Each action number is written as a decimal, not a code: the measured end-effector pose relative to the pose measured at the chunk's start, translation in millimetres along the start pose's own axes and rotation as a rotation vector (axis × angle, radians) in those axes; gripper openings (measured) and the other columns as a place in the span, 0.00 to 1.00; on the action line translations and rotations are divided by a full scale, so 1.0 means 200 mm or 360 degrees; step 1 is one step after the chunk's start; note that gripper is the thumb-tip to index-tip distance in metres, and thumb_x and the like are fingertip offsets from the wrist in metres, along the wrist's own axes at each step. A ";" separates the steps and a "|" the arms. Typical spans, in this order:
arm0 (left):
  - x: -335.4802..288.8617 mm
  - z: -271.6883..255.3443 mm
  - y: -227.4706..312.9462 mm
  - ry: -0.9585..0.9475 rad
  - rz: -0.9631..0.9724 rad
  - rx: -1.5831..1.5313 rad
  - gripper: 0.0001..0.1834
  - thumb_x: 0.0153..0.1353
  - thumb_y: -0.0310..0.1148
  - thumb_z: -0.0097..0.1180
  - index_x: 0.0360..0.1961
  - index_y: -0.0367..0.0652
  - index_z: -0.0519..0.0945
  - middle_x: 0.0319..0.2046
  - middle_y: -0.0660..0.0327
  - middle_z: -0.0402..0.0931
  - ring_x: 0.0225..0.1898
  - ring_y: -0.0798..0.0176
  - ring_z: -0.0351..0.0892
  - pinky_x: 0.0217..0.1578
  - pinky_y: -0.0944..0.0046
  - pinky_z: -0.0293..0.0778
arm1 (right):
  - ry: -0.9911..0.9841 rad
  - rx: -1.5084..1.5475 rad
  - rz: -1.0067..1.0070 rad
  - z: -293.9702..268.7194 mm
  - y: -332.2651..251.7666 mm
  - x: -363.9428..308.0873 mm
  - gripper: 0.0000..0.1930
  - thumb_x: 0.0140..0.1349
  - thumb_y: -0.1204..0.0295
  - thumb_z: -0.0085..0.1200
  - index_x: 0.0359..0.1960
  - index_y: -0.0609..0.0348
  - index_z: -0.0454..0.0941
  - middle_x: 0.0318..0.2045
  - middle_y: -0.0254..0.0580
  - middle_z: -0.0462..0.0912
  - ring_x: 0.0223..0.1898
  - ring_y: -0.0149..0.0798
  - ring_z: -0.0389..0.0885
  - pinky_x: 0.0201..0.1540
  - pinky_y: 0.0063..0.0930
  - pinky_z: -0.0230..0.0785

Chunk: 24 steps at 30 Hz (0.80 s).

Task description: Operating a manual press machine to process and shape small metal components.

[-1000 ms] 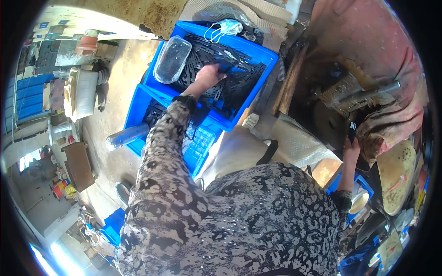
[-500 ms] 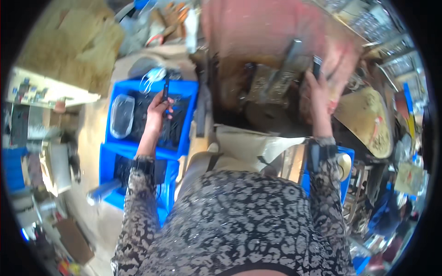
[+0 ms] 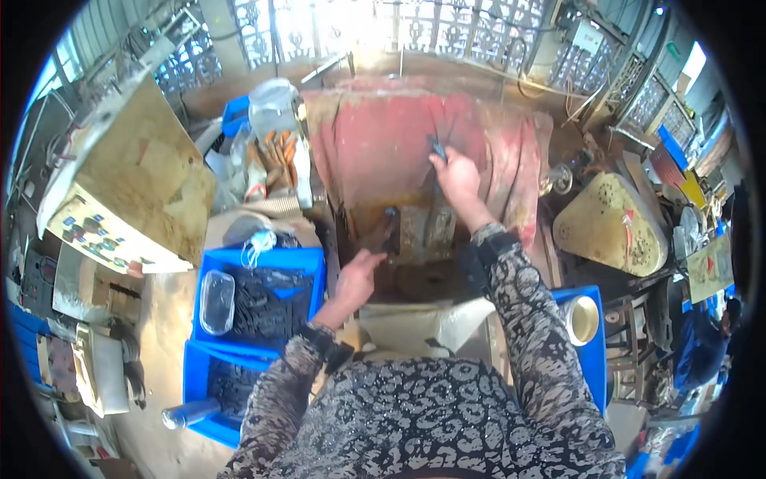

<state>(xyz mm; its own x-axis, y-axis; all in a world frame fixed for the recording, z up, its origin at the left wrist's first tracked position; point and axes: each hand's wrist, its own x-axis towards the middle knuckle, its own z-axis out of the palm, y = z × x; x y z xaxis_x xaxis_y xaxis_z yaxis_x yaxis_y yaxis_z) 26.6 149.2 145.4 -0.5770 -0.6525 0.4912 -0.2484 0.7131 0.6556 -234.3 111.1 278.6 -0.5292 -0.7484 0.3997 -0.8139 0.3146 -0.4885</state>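
Observation:
My left hand (image 3: 356, 282) is closed at the near left of the machine's dark recess. A slim black piece (image 3: 390, 227) stands up from its fingertips, blurred. Right of that piece is a worn, pale metal block (image 3: 413, 231) inside the recess. My right hand (image 3: 460, 182) is raised higher, over the front of the red cloth (image 3: 383, 148). Its thumb and fingers are closed on a small dark piece (image 3: 436, 147), mostly covered by the hand, so its kind is unclear.
To the left, two blue bins (image 3: 319, 281) hold many slim black pieces (image 3: 275, 307); a clear plastic tub (image 3: 217, 302) sits in the farther one. Orange-brown gloves (image 3: 279, 156) lie beyond. A stained triangular cover (image 3: 610, 223) and another blue bin (image 3: 592, 351) are at right.
My left hand has moved right, from above the far blue bin to the machine, with the slim black piece. My right hand has shifted left across the red cloth. The view has tilted up.

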 end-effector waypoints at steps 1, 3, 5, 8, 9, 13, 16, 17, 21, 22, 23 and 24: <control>-0.01 0.01 0.00 -0.0002 -0.0070 0.0012 0.21 0.50 0.15 0.46 0.44 0.42 0.79 0.33 0.51 0.72 0.36 0.43 0.75 0.36 0.51 0.73 | -0.0001 -0.0018 0.0031 -0.01 -0.01 0.00 0.16 0.59 0.54 0.54 0.38 0.52 0.77 0.31 0.53 0.82 0.37 0.58 0.80 0.40 0.50 0.72; -0.02 0.02 0.01 0.0004 -0.0076 0.0093 0.17 0.54 0.15 0.48 0.43 0.41 0.80 0.31 0.50 0.74 0.36 0.46 0.77 0.36 0.54 0.74 | 0.0001 0.0020 0.0030 -0.02 -0.02 0.01 0.15 0.59 0.55 0.55 0.38 0.52 0.77 0.31 0.53 0.82 0.37 0.58 0.80 0.40 0.51 0.72; -0.02 0.02 0.02 -0.0012 -0.0072 0.0137 0.17 0.53 0.15 0.48 0.43 0.41 0.80 0.31 0.51 0.73 0.36 0.47 0.77 0.36 0.53 0.74 | -0.0011 0.0046 0.0045 -0.03 -0.03 0.01 0.15 0.59 0.55 0.55 0.38 0.53 0.77 0.31 0.54 0.82 0.38 0.58 0.80 0.41 0.51 0.72; -0.02 0.02 0.03 0.0020 -0.0082 0.0165 0.19 0.51 0.14 0.49 0.44 0.42 0.79 0.31 0.51 0.73 0.35 0.47 0.77 0.35 0.54 0.74 | -0.0048 0.0067 0.0086 -0.05 -0.03 0.01 0.15 0.59 0.55 0.55 0.38 0.53 0.77 0.31 0.54 0.82 0.38 0.58 0.80 0.41 0.51 0.71; -0.02 0.02 0.04 0.0031 -0.0080 0.0169 0.20 0.51 0.13 0.49 0.45 0.42 0.78 0.32 0.51 0.73 0.36 0.48 0.77 0.35 0.54 0.74 | -0.0062 0.0075 0.0103 -0.05 -0.03 0.01 0.15 0.59 0.56 0.55 0.38 0.54 0.77 0.31 0.54 0.82 0.39 0.58 0.80 0.41 0.51 0.71; -0.02 0.01 0.05 0.0087 -0.0190 0.0253 0.27 0.49 0.11 0.46 0.52 0.41 0.75 0.37 0.50 0.71 0.37 0.50 0.77 0.35 0.56 0.74 | -0.0085 0.0120 0.0105 -0.07 -0.03 0.02 0.16 0.59 0.56 0.55 0.38 0.54 0.77 0.31 0.54 0.82 0.39 0.58 0.80 0.42 0.50 0.71; -0.02 0.02 0.05 0.0174 -0.0361 0.0149 0.36 0.47 0.10 0.44 0.61 0.41 0.67 0.45 0.49 0.68 0.41 0.49 0.76 0.39 0.55 0.74 | -0.0100 0.0081 0.0111 -0.08 -0.02 0.02 0.16 0.60 0.56 0.54 0.39 0.54 0.76 0.31 0.54 0.82 0.39 0.57 0.80 0.41 0.50 0.71; -0.02 0.02 0.05 0.0210 -0.0424 0.0081 0.39 0.46 0.09 0.44 0.64 0.42 0.63 0.48 0.48 0.67 0.42 0.48 0.76 0.40 0.54 0.74 | -0.0109 0.0081 0.0115 -0.08 -0.02 0.02 0.16 0.59 0.55 0.54 0.39 0.53 0.77 0.32 0.53 0.82 0.39 0.57 0.80 0.42 0.50 0.71; -0.01 0.04 0.04 0.0383 -0.0293 0.0193 0.42 0.44 0.07 0.42 0.67 0.37 0.58 0.54 0.47 0.63 0.43 0.52 0.76 0.42 0.58 0.75 | -0.0134 0.0071 0.0123 -0.08 -0.02 0.02 0.16 0.59 0.54 0.54 0.40 0.50 0.77 0.33 0.52 0.82 0.40 0.56 0.80 0.42 0.49 0.71; -0.01 0.04 0.04 0.0390 -0.0308 0.0169 0.42 0.45 0.08 0.42 0.67 0.37 0.57 0.54 0.46 0.63 0.44 0.52 0.76 0.43 0.58 0.75 | -0.0136 0.0069 0.0122 -0.08 -0.02 0.02 0.16 0.59 0.54 0.54 0.40 0.50 0.77 0.33 0.52 0.82 0.40 0.56 0.80 0.42 0.49 0.71; -0.01 0.04 0.04 0.0377 -0.0360 0.0108 0.42 0.45 0.08 0.43 0.67 0.36 0.57 0.55 0.46 0.62 0.44 0.52 0.76 0.43 0.59 0.74 | -0.0140 0.0074 0.0119 -0.09 -0.01 0.02 0.16 0.59 0.54 0.54 0.40 0.51 0.77 0.33 0.52 0.82 0.40 0.56 0.80 0.42 0.49 0.71; -0.02 0.04 0.04 0.0347 -0.0379 0.0150 0.42 0.45 0.08 0.43 0.67 0.36 0.57 0.55 0.46 0.62 0.45 0.52 0.76 0.43 0.59 0.74 | -0.0139 0.0077 0.0117 -0.09 -0.01 0.02 0.16 0.59 0.54 0.54 0.40 0.51 0.77 0.33 0.52 0.82 0.40 0.56 0.80 0.42 0.49 0.71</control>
<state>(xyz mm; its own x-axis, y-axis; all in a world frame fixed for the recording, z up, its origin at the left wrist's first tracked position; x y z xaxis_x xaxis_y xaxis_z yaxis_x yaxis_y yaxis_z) 20.0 159.6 144.9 -0.3166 -0.8360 0.4483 -0.4329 0.5478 0.7159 -238.7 117.1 295.4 -0.5622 -0.7731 0.2936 -0.7601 0.3432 -0.5517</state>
